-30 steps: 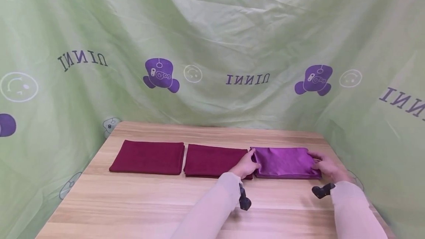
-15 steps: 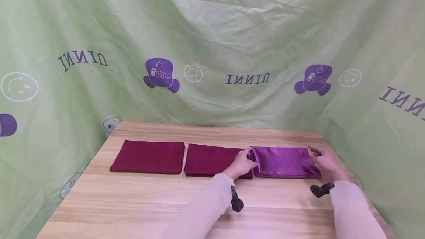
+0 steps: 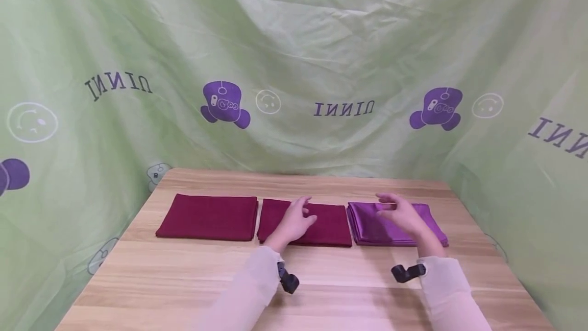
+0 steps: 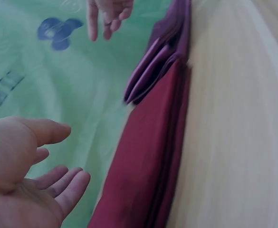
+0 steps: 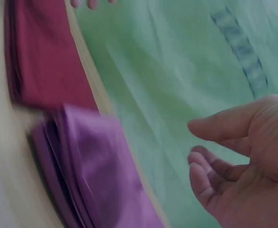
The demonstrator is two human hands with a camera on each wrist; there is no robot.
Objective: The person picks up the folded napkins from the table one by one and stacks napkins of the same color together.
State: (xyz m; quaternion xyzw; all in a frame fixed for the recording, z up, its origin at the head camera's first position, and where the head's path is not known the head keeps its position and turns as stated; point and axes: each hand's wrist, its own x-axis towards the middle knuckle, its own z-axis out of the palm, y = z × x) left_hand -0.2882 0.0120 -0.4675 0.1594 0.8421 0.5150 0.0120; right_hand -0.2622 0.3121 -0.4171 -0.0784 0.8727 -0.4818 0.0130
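Note:
Three folded cloths lie in a row across the table. The left cloth (image 3: 209, 217) and the middle cloth (image 3: 328, 223) are dark red and matte; the right one is a shiny purple satin cloth (image 3: 372, 226). Above the middle cloth hovers my left hand (image 3: 294, 222), its fingers loosely bent around nothing. My right hand (image 3: 404, 216) hangs over the purple cloth, also holding nothing, and covers part of it in the head view. In the right wrist view, layered folds show along the near end of the purple cloth (image 5: 105, 175). Both wrist views show a gap between thumb and fingers.
A light wood table (image 3: 193, 280) carries the cloths near its far side. Behind and beside it hangs a green curtain (image 3: 294, 40) with purple bear prints and lettering. Small black devices (image 3: 288, 279) sit on both wrists.
Both hands have come off the ends of the purple cloth and moved left, the left one over the middle cloth, the right one over the purple cloth. The cloths stay in place.

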